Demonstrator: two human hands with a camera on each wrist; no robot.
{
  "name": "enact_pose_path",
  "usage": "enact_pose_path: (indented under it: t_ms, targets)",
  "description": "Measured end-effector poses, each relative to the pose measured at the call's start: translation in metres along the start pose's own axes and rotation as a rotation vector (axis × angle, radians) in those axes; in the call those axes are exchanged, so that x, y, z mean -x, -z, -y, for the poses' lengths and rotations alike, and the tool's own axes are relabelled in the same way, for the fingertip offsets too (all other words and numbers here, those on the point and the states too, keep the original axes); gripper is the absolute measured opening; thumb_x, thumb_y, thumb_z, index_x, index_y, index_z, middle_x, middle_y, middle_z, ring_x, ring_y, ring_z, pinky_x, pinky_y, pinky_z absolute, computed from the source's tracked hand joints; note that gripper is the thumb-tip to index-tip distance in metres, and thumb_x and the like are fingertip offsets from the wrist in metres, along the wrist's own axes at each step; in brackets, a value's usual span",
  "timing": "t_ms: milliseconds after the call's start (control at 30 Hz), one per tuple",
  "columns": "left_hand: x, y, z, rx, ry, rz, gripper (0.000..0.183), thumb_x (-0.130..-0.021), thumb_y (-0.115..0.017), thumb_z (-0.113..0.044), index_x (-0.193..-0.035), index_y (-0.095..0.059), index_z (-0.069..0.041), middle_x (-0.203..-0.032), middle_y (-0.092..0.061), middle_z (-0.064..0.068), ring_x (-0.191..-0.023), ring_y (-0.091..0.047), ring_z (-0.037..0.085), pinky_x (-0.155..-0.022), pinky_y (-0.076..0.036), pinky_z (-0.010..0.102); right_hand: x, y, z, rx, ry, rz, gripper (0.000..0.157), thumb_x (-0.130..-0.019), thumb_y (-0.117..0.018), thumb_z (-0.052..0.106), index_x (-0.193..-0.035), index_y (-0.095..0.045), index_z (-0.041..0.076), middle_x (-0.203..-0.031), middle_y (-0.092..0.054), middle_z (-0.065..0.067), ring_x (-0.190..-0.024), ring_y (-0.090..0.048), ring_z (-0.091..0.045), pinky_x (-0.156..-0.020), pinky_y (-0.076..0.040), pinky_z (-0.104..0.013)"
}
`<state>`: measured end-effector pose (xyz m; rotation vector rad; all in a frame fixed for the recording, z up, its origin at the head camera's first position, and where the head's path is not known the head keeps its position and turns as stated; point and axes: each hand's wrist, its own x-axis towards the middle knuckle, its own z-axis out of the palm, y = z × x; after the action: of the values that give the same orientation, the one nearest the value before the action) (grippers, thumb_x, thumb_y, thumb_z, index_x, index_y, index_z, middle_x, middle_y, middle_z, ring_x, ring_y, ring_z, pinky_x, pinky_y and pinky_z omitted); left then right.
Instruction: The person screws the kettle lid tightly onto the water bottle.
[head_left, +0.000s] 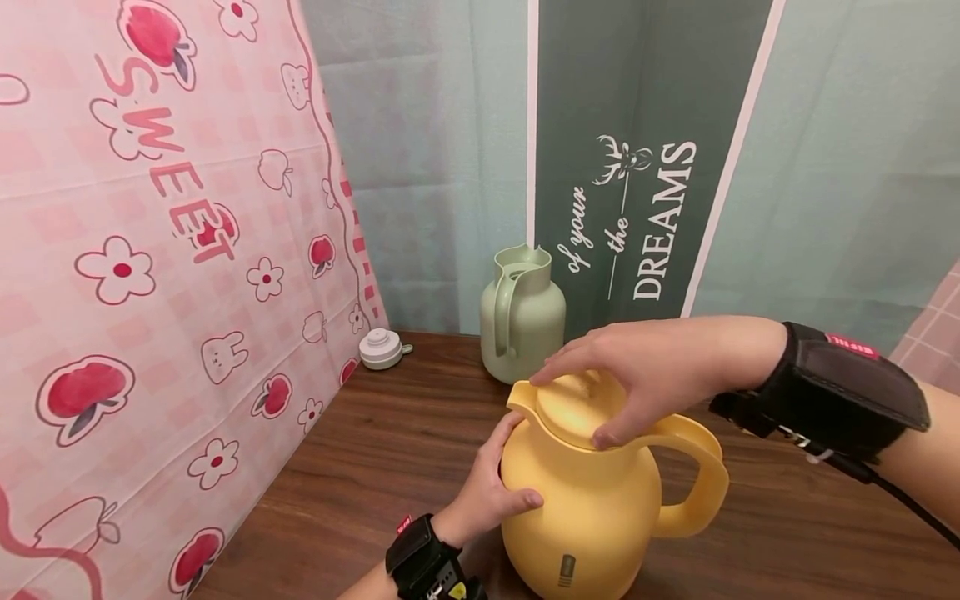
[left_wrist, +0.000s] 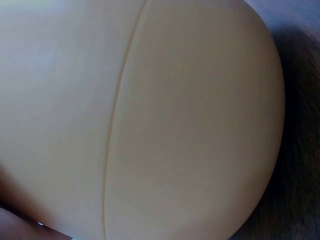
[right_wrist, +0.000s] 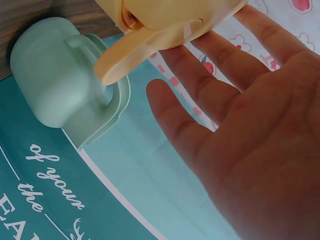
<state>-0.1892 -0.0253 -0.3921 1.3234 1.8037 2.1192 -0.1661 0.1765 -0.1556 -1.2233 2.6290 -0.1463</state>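
Observation:
A yellow thermos jug [head_left: 581, 517] stands upright on the wooden table, its handle [head_left: 705, 492] toward the right. My left hand [head_left: 487, 487] holds the jug's rounded body from the left, thumb on the near side and fingers reaching behind. Over the top, my right hand [head_left: 637, 371] grips the yellow lid [head_left: 573, 408], with the thumb at its near edge and the fingers across its far side. The lid sits in the jug's mouth. In the left wrist view the jug's smooth side [left_wrist: 190, 120] fills most of the picture. Spread fingers [right_wrist: 200, 90] reach the yellow top in the right wrist view.
Behind the yellow jug stands a pale green jug [head_left: 525, 325] with its mouth uncovered. A round white lid [head_left: 380, 348] with a small tab lies at the back left of the table [head_left: 420, 417]. Pink patterned cloth [head_left: 187, 333] hangs left, green cloth [head_left: 420, 167] behind.

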Motion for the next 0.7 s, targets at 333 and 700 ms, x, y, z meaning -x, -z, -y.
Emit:
enact_pose_path:
  t_ms: [333,700]
  targets:
    - [-0.0003,0.0000,0.0009,0.006,-0.002,0.000,0.082,-0.084,-0.064,-0.056,-0.144,-0.028,-0.014,-0.128,-0.050,0.010,-0.109,-0.057,0.023,-0.088,-0.050,0.039,-0.0033,0.0011,-0.0008,0.000,-0.027,0.000,0.061,-0.078,-0.072,0.051,-0.132,-0.054,0.027,-0.128,-0.054,0.012,-0.116,-0.051,-0.010,-0.094,-0.043,-0.039]
    - [-0.0009,-0.0003,0.0019,0.003,-0.013,-0.004,0.081,-0.083,-0.065,-0.055,-0.143,-0.030,-0.013,-0.126,-0.050,0.011,-0.108,-0.057,0.022,-0.087,-0.051,0.039,-0.0038,-0.0001,-0.0001,0.068,-0.080,-0.046,0.062,-0.074,-0.072,0.059,-0.126,-0.058,0.028,-0.118,-0.059,0.012,-0.096,-0.054,-0.006,-0.083,-0.046,-0.034]
